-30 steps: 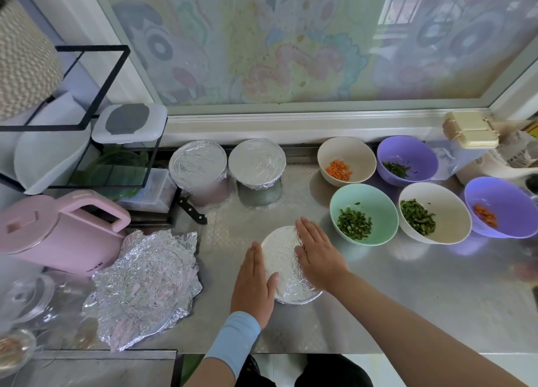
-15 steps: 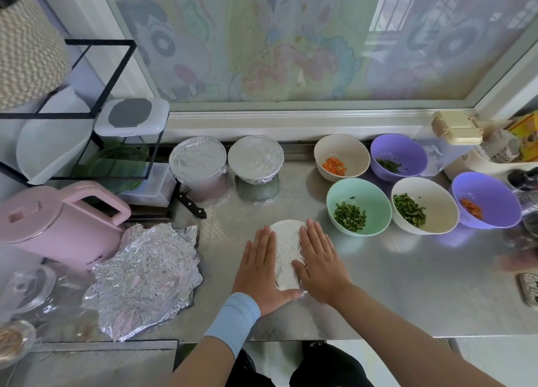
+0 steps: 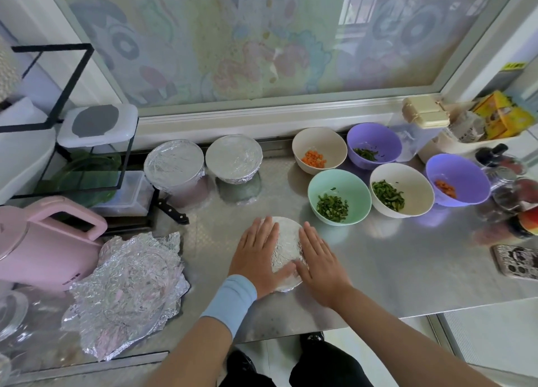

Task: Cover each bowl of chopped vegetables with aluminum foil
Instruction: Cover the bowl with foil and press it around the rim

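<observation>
A foil-covered bowl [image 3: 286,246] stands at the near middle of the steel counter. My left hand [image 3: 256,255] and my right hand [image 3: 318,258] lie flat on its foil top, fingers straight, one on each side. Two more foil-covered bowls [image 3: 174,163] [image 3: 234,157] stand at the back. To the right are uncovered bowls: a beige one with carrot [image 3: 319,150], a purple one with greens [image 3: 374,145], a mint one with chopped greens [image 3: 339,195], a white one with greens [image 3: 401,190] and a purple one with carrot [image 3: 458,179]. Crumpled foil sheets [image 3: 128,287] lie at the left.
A pink kettle [image 3: 43,241] and a black wire rack [image 3: 67,118] stand at the left, with a knife [image 3: 171,211] beside the rack. Jars, a tub [image 3: 425,124] and a phone [image 3: 516,260] crowd the right end. The counter's front edge runs just below my wrists.
Both hands have slid onto the foil top and now press it side by side. The view has shifted slightly.
</observation>
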Motion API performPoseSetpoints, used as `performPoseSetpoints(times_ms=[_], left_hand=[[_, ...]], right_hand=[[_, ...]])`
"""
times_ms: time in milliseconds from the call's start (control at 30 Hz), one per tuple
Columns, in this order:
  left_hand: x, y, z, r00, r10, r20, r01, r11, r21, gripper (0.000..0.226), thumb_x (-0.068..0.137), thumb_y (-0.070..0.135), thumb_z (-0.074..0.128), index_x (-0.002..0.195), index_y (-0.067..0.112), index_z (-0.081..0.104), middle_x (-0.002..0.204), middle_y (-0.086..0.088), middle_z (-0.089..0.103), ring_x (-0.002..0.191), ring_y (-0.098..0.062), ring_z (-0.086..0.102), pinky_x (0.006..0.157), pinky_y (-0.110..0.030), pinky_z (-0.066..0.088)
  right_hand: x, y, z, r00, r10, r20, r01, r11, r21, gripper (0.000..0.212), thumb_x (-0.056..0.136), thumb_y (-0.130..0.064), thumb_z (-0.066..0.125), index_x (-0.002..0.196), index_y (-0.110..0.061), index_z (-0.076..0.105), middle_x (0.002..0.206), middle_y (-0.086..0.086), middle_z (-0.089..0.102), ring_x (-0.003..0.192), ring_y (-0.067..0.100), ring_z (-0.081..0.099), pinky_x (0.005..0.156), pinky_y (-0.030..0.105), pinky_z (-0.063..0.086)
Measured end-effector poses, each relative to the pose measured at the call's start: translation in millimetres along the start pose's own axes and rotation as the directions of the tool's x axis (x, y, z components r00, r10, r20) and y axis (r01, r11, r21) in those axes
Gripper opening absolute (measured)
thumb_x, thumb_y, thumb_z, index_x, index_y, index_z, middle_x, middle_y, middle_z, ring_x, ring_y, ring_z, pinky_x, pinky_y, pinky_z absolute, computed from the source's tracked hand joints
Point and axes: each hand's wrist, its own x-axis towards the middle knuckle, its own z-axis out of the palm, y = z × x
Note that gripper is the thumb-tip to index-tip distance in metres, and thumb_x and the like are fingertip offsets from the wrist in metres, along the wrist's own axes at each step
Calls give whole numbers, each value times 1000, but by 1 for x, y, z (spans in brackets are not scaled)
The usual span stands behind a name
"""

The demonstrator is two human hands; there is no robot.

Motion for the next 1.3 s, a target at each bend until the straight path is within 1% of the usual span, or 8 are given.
performPoseSetpoints(times_ms=[133, 433, 533, 600, 733, 1000, 1133, 1300], left_hand=[[22, -3, 4, 998, 34, 50, -36, 998, 43, 80, 87, 59, -3, 156, 18, -4, 164, 0, -7, 150, -17, -10, 122, -38, -4], [22, -8, 26, 996, 11, -87, -11, 1000, 1, 67, 97, 47, 21, 154, 13, 22, 161, -3, 20, 149, -21, 17, 121, -42, 14], [19, -6, 26, 987, -108, -121, 94, 989, -113, 68, 95, 46, 17, 154, 13, 23, 161, -4, 22, 148, -23, 19, 121, -42, 17], [20, -7, 19, 960, -222, -168, 167, 942, -293, 65, 95, 42, 19, 150, 12, 34, 156, -7, 34, 144, -25, 30, 118, -39, 23], [11, -15, 0, 832, -555, -3, 341, 515, -786, 42, 103, 27, 33, 141, 16, 49, 145, -1, 49, 135, -19, 43, 109, -25, 28], [18, -27, 21, 621, -669, 409, 284, -294, -913, 40, 85, 49, 49, 117, 33, 67, 121, 9, 68, 114, -17, 61, 103, -44, 47], [17, -17, 28, 628, -704, 333, 230, -241, -943, 47, 84, 48, 38, 122, 33, 62, 124, 5, 64, 116, -20, 60, 100, -47, 48], [13, -16, -2, 599, -760, 250, 284, -90, -954, 43, 101, 19, 31, 140, 19, 48, 134, 8, 50, 123, -9, 47, 102, -23, 35]], right_hand=[[16, -6, -5, 1000, 8, 22, -9, 999, 50, 78, 92, -59, 8, 156, -15, 1, 159, -4, -18, 146, 5, -16, 120, 24, -8], [-39, -7, 25, 998, -46, -39, 47, 999, 27, 70, 101, -42, 28, 155, -16, -8, 161, 2, -22, 149, 13, -18, 122, 32, -2], [-41, -17, 21, 998, 36, -54, -21, 967, 254, 73, 102, -37, 36, 155, -25, -12, 161, -5, -24, 147, 2, -11, 118, 23, 8], [-28, -21, 13, 976, 220, 7, -186, 808, 559, 69, 103, -33, 38, 155, -30, -8, 163, -11, -11, 146, -2, 0, 116, 21, 12], [6, -30, -8, 890, 421, 176, -357, 402, 843, 53, 106, -30, 35, 155, -28, 15, 155, -12, 26, 144, 7, 23, 116, 24, 16], [45, -24, 10, 842, 421, 337, -390, 44, 920, 47, 90, -46, 48, 136, -42, 49, 136, -8, 58, 128, 17, 51, 114, 48, 34], [47, -33, 3, 839, 424, 341, -369, -17, 929, 36, 101, -28, 40, 133, -36, 54, 130, -2, 63, 123, 20, 56, 111, 49, 39], [44, -34, -6, 824, 458, 333, -411, 79, 908, 43, 103, -31, 40, 145, -38, 38, 146, -10, 44, 132, 14, 42, 114, 35, 29]])
